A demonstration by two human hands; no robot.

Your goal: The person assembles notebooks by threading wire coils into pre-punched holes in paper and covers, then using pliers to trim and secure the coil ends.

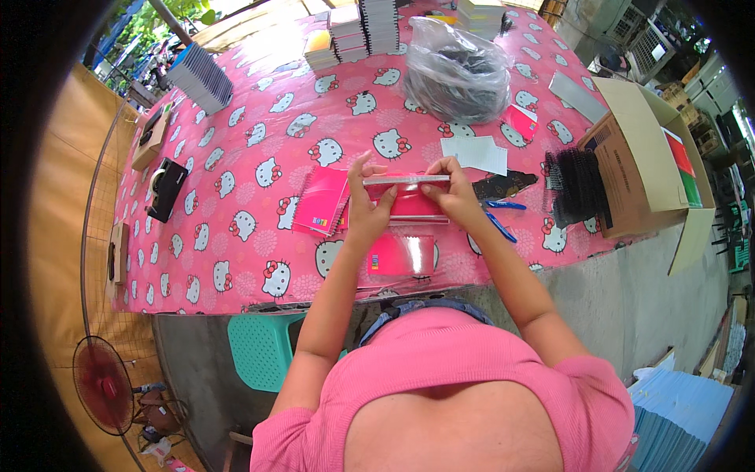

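Note:
Above the near part of the table, my left hand (368,206) and my right hand (454,193) grip the two ends of a thin pink notebook (406,180), its edge facing up. Both thumbs press on its glossy near face. Just below it lies another pink stack (421,206), partly hidden by my hands. Left of my left hand, pink spiral notebooks (316,203) overlap one another. Nearer to me is a loose shiny pink cover (401,256). To the right of my right hand rest blue-handled pliers (503,219), beside a dark patterned piece (503,186).
Black binding coils (576,189) lie against an open cardboard box (637,165) at the right. Farther back sit a plastic bag of dark coils (458,75), white sheets (476,153) and notebook stacks (348,35). A tape dispenser (167,189) stands left; a green stool (259,354) is below the edge.

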